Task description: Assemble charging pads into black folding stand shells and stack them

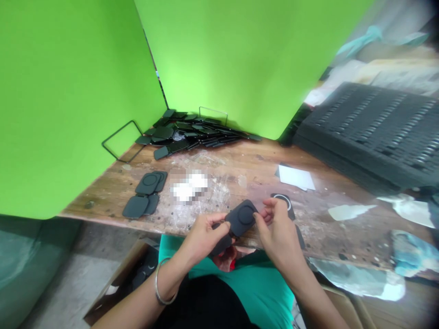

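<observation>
My left hand (207,235) is closed around a black folding wireless charger (241,218), thumb on its face, near the table's front edge. One square panel with a round raised ring faces up; another dark panel hangs below, partly behind my fingers. My right hand (277,228) pinches the right corner of the upper panel between thumb and fingertips. Partly hidden behind that hand lies a second black charger (290,208) with a white ring. To the left, two more folded-out black chargers (149,183) rest overlapping on the wood.
A heap of flat black panels (192,132) lies against the green partition (240,59). White cards (297,177) sit right of centre on the wooden table (247,164). A black foam tray (363,132) stands at right. Below the table's left side is a cardboard box (115,281).
</observation>
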{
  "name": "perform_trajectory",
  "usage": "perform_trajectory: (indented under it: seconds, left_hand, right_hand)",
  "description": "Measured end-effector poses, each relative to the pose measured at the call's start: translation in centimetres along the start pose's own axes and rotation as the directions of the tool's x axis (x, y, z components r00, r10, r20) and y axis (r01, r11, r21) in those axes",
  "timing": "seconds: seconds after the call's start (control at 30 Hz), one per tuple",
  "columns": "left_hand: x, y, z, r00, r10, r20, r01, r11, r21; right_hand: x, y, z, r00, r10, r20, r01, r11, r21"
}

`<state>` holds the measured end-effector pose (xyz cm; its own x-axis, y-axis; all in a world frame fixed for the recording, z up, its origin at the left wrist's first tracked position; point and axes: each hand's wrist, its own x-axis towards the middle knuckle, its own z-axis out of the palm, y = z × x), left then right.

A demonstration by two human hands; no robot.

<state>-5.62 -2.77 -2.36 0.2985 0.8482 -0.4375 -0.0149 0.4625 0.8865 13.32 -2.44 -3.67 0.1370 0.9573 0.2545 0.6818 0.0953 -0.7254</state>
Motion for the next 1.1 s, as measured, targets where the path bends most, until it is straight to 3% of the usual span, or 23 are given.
perform_trajectory:
  seconds: [0.13,0.23,0.3,0.53,0.63,0.73,0.8,0.83,0.93,0.97,1.03,1.07,1.1]
  left_hand:
    - [0.0,-0.1,0.0,1.000,-0.021,-0.011,0.020,0.999,-0.046]
    - [0.1,-0.1,0.1,1.000,-0.024,0.000,0.024,0.994,-0.107]
    - [0.1,-0.4,0.2,1.000,0.005,0.005,-0.004,0.997,-0.082]
    - [-0.7,-1.8,0.7,0.997,0.039,-0.068,-0.033,0.996,0.084]
    - [-1.0,-1.9,0.5,0.986,0.115,-0.121,-0.089,0.976,0.199]
    - [-1.0,-1.2,-1.7,0.957,0.203,-0.207,-0.141,0.950,0.280]
    - [-1.1,-0.3,-4.6,0.897,0.279,-0.343,-0.157,0.926,0.342]
    - [-1.3,0.3,-6.5,0.847,0.318,-0.427,-0.141,0.907,0.397]
    - [-2.0,2.1,-12.5,0.616,0.452,-0.645,0.012,0.814,0.581]
    - [-2.2,2.5,-14.3,0.575,0.487,-0.657,0.079,0.767,0.637]
    - [-2.5,2.9,-17.4,0.502,0.516,-0.694,0.233,0.693,0.683]
    - [-2.6,2.8,-18.7,0.488,0.514,-0.705,0.316,0.649,0.692]
    - [-2.5,2.5,-19.7,0.514,0.503,-0.695,0.379,0.593,0.710]
  right_hand:
    - [0.6,0.1,-0.2,0.998,-0.029,0.047,0.029,1.000,0.006]
    - [0.9,-0.7,0.1,0.973,0.078,0.219,-0.122,0.973,0.197]
    - [0.8,-1.5,0.5,0.952,0.148,0.269,-0.216,0.946,0.242]
    - [0.3,-1.6,2.4,0.955,0.247,0.162,-0.293,0.869,0.399]
    - [0.3,-1.3,3.2,0.897,0.380,0.224,-0.441,0.752,0.490]
    - [0.4,-1.4,3.4,0.799,0.487,0.353,-0.598,0.579,0.554]
    - [0.4,-1.3,3.0,0.783,0.487,0.386,-0.615,0.521,0.591]
    - [0.3,-1.1,2.7,0.789,0.476,0.388,-0.608,0.516,0.604]
    - [-0.1,-0.3,1.7,0.806,0.449,0.385,-0.590,0.559,0.583]
    - [-0.3,-0.1,1.4,0.813,0.437,0.384,-0.581,0.583,0.568]
    - [-0.6,0.2,0.8,0.832,0.401,0.384,-0.555,0.634,0.538]
    - [-0.7,0.2,0.5,0.840,0.382,0.386,-0.540,0.659,0.523]
    - [-0.6,0.2,0.2,0.848,0.368,0.382,-0.526,0.681,0.510]
